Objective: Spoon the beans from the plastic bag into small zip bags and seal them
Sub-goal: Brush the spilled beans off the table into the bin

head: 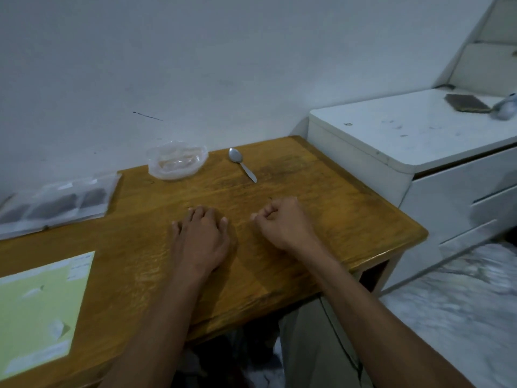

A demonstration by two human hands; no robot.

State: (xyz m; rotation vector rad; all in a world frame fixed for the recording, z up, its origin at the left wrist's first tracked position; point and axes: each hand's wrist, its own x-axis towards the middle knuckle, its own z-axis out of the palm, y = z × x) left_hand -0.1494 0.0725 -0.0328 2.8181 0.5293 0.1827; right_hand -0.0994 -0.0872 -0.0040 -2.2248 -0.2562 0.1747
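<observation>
A clear plastic bag (177,162) with pale beans inside sits at the far edge of the wooden table (335,214), against the wall. A metal spoon (241,166) lies just right of it, bowl toward the wall. Several small zip bags (56,205) with dark contents lie in a row at the table's far left. My left hand (202,233) rests palm down on the table, fingers spread. My right hand (282,222) rests beside it with fingers curled into a fist, holding nothing. Both hands are well short of the bag and spoon.
A pale green sheet (39,309) lies at the near left of the table. A white drawer cabinet (419,141) stands right of the table, with a dark flat object (467,102) on top. My knee shows under the table's front edge.
</observation>
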